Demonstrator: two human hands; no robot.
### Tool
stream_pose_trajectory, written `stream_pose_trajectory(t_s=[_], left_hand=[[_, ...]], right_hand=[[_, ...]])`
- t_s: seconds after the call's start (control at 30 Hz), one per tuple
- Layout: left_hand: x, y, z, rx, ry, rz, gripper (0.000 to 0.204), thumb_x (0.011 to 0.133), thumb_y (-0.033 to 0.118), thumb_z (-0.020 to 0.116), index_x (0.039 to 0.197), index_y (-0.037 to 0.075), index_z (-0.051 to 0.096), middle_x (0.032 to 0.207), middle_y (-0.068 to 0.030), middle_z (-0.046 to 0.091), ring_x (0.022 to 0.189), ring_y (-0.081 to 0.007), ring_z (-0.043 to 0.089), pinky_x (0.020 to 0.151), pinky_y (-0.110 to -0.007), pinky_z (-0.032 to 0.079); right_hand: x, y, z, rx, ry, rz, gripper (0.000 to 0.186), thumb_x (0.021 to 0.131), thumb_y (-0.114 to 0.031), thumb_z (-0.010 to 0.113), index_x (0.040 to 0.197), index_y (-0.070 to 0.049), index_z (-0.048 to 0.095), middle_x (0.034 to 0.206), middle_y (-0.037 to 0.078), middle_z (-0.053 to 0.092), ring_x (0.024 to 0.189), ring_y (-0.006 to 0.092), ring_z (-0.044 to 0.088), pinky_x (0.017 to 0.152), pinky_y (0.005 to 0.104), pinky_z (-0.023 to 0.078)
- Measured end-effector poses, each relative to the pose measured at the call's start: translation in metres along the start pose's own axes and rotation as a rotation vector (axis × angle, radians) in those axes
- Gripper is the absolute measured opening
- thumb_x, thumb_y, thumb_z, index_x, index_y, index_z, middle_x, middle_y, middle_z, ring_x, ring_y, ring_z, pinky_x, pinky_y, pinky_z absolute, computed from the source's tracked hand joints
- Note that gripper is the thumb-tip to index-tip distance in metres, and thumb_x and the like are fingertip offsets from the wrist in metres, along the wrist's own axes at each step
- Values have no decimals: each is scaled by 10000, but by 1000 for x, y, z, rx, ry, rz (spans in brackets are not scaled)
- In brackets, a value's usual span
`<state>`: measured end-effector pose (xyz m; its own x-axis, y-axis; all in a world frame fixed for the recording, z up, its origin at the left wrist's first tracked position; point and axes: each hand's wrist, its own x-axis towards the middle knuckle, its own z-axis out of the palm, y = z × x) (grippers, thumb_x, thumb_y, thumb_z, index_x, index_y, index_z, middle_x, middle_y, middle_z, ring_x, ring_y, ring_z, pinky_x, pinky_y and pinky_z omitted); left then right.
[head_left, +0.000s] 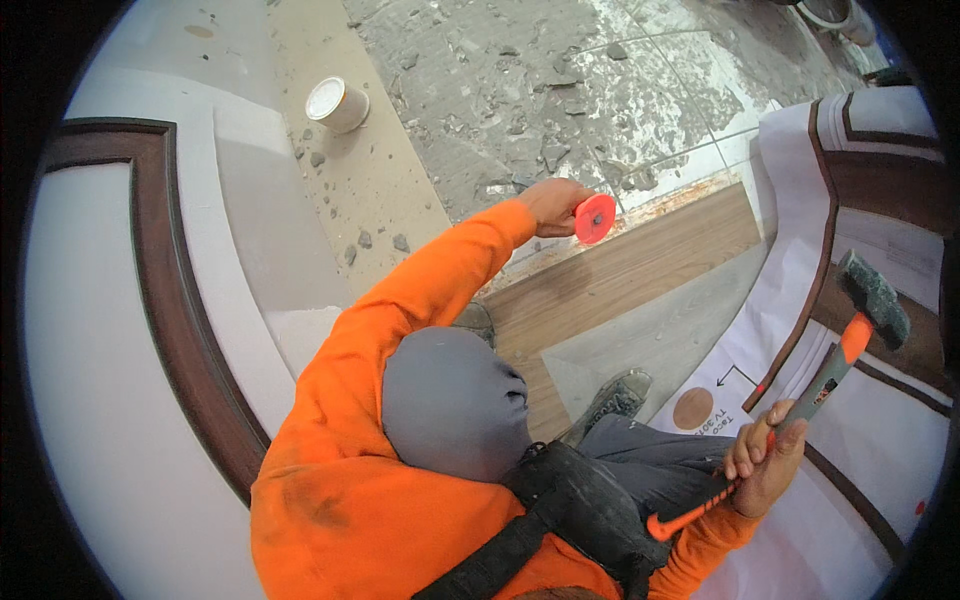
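My left hand (553, 208) grips a chisel, whose round orange-red hand guard (595, 208) faces up toward me over the broken floor edge; its blade is mostly hidden. My right hand (765, 462) is closed around the grey-and-orange handle of a hammer (872, 300), held at the lower right with its dark, dusty head raised. Below my left hand, a strip of wood-look flooring (680, 240) borders the chipped, dusty tile floor (660, 100).
A white bucket (340, 104) stands among rubble on the beige strip. A panel with dark wood moulding (180, 280) fills the left side. At the right, white printed sheeting (780, 200) with brown panels runs along the floor edge. My shoes (615, 405) are below me.
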<state>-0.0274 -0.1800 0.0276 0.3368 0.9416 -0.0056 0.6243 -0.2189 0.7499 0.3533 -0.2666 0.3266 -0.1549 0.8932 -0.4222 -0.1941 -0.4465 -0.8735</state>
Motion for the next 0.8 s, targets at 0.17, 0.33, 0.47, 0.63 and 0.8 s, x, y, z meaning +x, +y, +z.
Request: stream_pose_trajectory(t_s=[0.17, 0.33, 0.47, 0.63, 0.8], left_hand=[[31, 5, -17, 46, -187, -193, 298, 832, 326, 664, 957, 56, 679, 896, -216, 701, 857, -439, 651, 739, -492, 517], [53, -14, -39, 81, -234, -252, 367, 849, 404, 649, 973, 65, 712, 942, -231, 710, 917, -433, 668, 789, -486, 532], [59, -7, -28, 100, -57, -407, 387, 850, 452, 644, 947, 86, 720, 953, -220, 712, 912, -421, 676, 786, -493, 534], [44, 14, -14, -48, 346, -362, 372, 841, 486, 620, 914, 135, 719, 908, -200, 712, 880, -424, 664, 764, -483, 537], [38, 12, -18, 60, 328, -430, 329, 843, 443, 640, 934, 132, 697, 869, -173, 704, 842, -403, 658, 713, -473, 530]], right_hand=[[48, 18, 48, -378, 157, -306, 378, 1024, -399, 575, 1117, -38, 513, 610, -16, 428, 500, 60, 429, 447, 225, 387], [110, 50, 80, -229, 20, -63, 379, 1039, -446, 522, 974, -72, 526, 585, -29, 409, 441, 67, 381, 403, 236, 327], [134, 108, 125, 72, 73, 124, 473, 1034, -547, 459, 936, -88, 509, 566, -26, 392, 420, 79, 370, 393, 248, 323], [129, 168, 123, -86, -12, 404, 518, 1026, -595, 427, 915, -93, 493, 556, -21, 379, 407, 84, 353, 390, 259, 322], [124, 119, 114, 41, 137, 187, 536, 1019, -618, 413, 917, -97, 485, 566, -19, 385, 425, 85, 364, 396, 263, 328]])
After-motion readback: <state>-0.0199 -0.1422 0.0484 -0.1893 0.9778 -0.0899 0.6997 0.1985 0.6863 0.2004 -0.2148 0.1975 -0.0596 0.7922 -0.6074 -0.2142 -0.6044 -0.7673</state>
